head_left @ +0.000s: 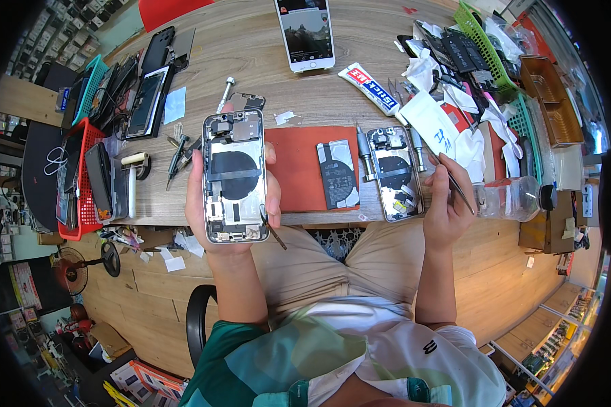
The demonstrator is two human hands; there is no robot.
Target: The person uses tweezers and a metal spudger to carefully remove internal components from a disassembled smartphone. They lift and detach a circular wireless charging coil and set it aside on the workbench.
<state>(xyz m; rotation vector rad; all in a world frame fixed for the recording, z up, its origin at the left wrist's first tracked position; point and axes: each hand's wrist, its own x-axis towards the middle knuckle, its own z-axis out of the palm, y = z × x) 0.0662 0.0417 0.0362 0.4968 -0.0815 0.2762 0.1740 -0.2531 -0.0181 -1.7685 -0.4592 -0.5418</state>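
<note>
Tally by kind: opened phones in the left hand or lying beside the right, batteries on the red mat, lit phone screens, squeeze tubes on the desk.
Opened phones: 2
Battery: 1
Lit phone screen: 1
Squeeze tube: 1
Total: 5

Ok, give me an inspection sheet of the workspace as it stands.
Surface: wood-grain table with a reddish mat.
Job's things: open phone housing held up; second open housing right of the mat; battery on the mat.
Clutter: glue tube, white papers, red basket, green basket.
Hands: left hand grips the first housing; right hand holds tweezers.
Cables: white cable near the red basket.
Surroundings: fan at left, lit phone standing toward the table's far side.
</note>
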